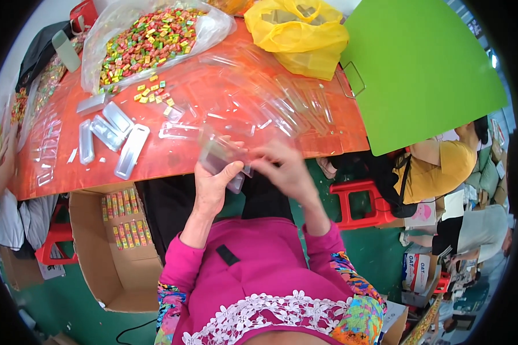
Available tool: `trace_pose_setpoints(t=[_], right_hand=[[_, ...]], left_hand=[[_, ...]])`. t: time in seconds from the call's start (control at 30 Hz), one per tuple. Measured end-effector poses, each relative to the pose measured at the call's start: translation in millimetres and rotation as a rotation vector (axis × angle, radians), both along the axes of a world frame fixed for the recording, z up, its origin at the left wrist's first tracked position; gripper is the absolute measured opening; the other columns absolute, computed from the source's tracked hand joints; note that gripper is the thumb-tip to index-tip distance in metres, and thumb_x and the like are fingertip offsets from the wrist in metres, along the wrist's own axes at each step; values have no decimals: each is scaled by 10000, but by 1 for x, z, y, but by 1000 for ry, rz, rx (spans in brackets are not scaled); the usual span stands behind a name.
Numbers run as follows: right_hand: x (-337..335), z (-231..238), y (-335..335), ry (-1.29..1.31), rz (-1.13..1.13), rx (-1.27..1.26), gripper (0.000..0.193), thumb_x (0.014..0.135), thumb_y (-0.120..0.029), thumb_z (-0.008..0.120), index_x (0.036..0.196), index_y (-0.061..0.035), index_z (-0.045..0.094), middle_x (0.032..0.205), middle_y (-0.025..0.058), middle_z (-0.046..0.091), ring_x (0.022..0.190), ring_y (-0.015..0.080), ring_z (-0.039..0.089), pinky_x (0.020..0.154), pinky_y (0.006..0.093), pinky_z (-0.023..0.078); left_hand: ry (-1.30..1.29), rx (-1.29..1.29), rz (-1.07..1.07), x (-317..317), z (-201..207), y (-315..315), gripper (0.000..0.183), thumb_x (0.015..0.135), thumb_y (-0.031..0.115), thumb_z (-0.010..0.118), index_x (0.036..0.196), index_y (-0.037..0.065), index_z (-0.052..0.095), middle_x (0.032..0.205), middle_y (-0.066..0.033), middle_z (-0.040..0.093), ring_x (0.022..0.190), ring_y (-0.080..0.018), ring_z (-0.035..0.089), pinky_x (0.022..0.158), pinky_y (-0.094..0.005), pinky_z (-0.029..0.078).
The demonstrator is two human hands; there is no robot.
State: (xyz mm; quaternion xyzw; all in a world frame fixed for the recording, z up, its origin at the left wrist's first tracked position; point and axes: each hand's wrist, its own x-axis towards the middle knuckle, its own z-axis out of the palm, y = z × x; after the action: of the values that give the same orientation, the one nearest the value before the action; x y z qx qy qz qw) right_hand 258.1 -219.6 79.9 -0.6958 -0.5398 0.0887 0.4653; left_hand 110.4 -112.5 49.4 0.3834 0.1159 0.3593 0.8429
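My left hand (210, 187) is closed around a clear plastic box (214, 154), thumb across its near side, just above the table's front edge. At the box's right side is my right hand (288, 171), fingers bent toward it and smeared by motion. Whether those fingers grip the box I cannot tell. Beyond my hands, many long clear plastic covers (293, 106) lie spread over the orange-red table (178, 155). Several clear trays (133, 150) sit to the left, near small loose wrapped pieces (145, 96) in yellow and green.
A clear bag (149, 46) of small colourful pieces and a yellow plastic bag (305, 43) stand at the back. Right of them rises a green board (426, 69). Below left, a cardboard box (98, 270) holds packed rows. Another person's arm (7, 158) reaches in at far left; a red stool (360, 204) stands right.
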Motion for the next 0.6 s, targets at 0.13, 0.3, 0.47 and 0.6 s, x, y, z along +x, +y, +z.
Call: trace_pose_setpoints(t=[0.13, 0.3, 0.47, 0.6], right_hand=[[-24, -13, 11, -306, -116, 127, 166, 762, -116, 761, 877, -49, 661, 757, 80, 587, 712, 260, 589, 638, 367, 441], [-38, -13, 17, -410, -211, 202, 149, 759, -85, 763, 851, -50, 651, 760, 72, 603, 712, 245, 589, 639, 352, 451], [-31, -8, 19, 23, -114, 68, 56, 849, -27, 677, 876, -29, 628, 744, 34, 581, 687, 121, 558, 624, 274, 458], [69, -11, 62, 190, -189, 99, 119, 856, -93, 682, 897, 11, 641, 738, -2, 586, 686, 75, 563, 620, 245, 465]], left_hand=[[25, 11, 44, -2, 1, -3, 562, 818, -7, 758, 1316, 22, 501, 1177, -116, 640, 1083, -195, 619, 935, -325, 508], [52, 24, 117, -2, -3, -1, 533, 824, -3, 756, 1300, 22, 517, 1143, -95, 645, 1059, -177, 623, 900, -311, 520], [130, 7, 162, -12, -16, 10, 512, 839, 48, 758, 1292, 24, 520, 1078, -72, 646, 952, -157, 655, 775, -279, 544], [174, -122, 157, -30, -17, 16, 498, 866, 90, 739, 1301, 20, 506, 1052, -74, 648, 843, -139, 650, 694, -259, 530]])
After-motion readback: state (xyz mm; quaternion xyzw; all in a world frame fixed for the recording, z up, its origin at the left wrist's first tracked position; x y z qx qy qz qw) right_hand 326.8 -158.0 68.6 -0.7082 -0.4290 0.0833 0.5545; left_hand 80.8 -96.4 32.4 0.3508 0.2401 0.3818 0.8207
